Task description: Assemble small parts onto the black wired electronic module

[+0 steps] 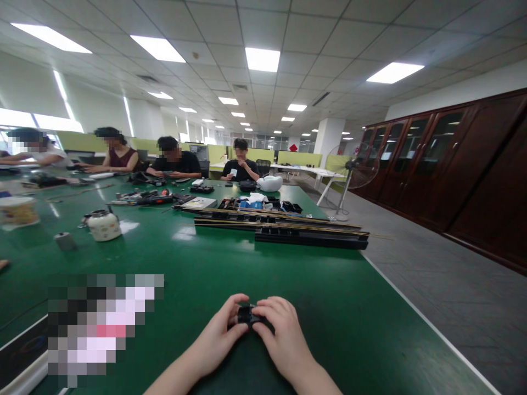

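Observation:
Near the front of the green table (pixel 197 285), a small black part (pixel 246 314) is held between both hands. Its exact kind does not show, since fingers cover much of it. My left hand (pixel 224 329) grips its left end, thumb below and fingers above. On its right end, my right hand (pixel 278 326) is closed with the fingers over the top and the thumb at the near side.
Long black channels (pixel 313 236) with thin brass-coloured rods lie across the table ahead. Left stand a white patterned pot (pixel 104 225), a small grey cylinder (pixel 65 241) and a tub (pixel 18 212). A blurred-out patch covers the near left. Several people sit at the far side.

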### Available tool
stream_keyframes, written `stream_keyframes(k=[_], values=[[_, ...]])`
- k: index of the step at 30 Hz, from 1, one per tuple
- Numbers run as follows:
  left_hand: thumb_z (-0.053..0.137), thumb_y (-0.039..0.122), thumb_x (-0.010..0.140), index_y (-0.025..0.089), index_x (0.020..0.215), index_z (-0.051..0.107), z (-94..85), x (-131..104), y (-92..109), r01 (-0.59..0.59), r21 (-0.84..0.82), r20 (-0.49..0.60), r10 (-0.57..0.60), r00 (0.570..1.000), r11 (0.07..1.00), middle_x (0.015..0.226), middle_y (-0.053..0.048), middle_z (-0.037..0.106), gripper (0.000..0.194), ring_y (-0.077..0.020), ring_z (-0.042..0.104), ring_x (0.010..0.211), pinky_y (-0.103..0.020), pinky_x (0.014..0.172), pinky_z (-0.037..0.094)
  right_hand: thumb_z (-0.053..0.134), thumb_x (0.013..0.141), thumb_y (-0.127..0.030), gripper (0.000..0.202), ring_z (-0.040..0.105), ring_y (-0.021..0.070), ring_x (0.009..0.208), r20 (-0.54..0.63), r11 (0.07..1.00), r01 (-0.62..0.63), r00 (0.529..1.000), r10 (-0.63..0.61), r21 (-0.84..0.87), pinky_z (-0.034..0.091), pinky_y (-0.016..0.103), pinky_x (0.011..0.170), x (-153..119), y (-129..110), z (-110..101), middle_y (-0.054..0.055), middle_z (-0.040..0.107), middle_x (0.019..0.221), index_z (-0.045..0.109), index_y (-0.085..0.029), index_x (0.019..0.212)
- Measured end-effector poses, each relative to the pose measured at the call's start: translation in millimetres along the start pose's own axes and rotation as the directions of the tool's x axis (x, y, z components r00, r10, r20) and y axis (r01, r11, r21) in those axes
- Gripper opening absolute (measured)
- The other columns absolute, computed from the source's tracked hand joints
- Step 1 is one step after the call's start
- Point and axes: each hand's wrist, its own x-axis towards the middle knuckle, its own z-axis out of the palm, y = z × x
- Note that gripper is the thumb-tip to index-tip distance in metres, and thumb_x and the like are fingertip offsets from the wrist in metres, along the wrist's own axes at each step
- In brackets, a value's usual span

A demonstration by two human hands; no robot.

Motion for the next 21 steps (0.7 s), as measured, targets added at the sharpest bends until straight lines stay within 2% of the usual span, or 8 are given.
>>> stream_keyframes(k=[8,14,21], values=[[0.05,0.017,0.074,0.022,0.105,0.039,2.5,-1.1,6.0,0.018,-0.014,0.013,-0.018,1.0,1.0,0.088,-0.001,0.058,0.034,-0.0165,0.055,0.09,-0.033,0.083,0.039,0.06,0.073,-0.023,0.018,0.053,0.0234,0.102,0.056,0.999,-0.039,0.998,0.038,0.023,0.04,0.043,0.088,-0.8,2.5,0.6,0.002,0.063,0.101,0.063,-0.029,0.09],[0.051,0.017,0.073,0.022,0.106,0.04,2.6,-0.7,4.8,0.011,-0.022,0.0,-0.011,1.0,1.0,0.089,-0.001,0.059,0.035,-0.0166,0.055,0.092,-0.034,0.085,0.038,0.058,0.073,-0.024,0.018,0.056,0.0222,0.098,0.074,0.996,-0.047,0.996,0.041,0.082,0.044,0.04,0.084,0.3,3.3,0.8,0.002,0.064,0.097,0.063,-0.029,0.09],[0.05,0.021,0.075,0.024,0.109,0.038,0.9,0.5,-0.8,-0.022,-0.056,-0.006,0.021,1.0,0.998,0.093,-0.002,0.057,0.036,-0.0185,0.054,0.098,-0.036,0.09,0.036,0.056,0.074,-0.021,0.03,0.053,0.0212,0.106,0.056,0.976,-0.113,0.993,0.104,0.187,0.041,0.04,0.092,-2.2,1.9,3.2,0.004,0.058,0.111,0.06,-0.029,0.103]])
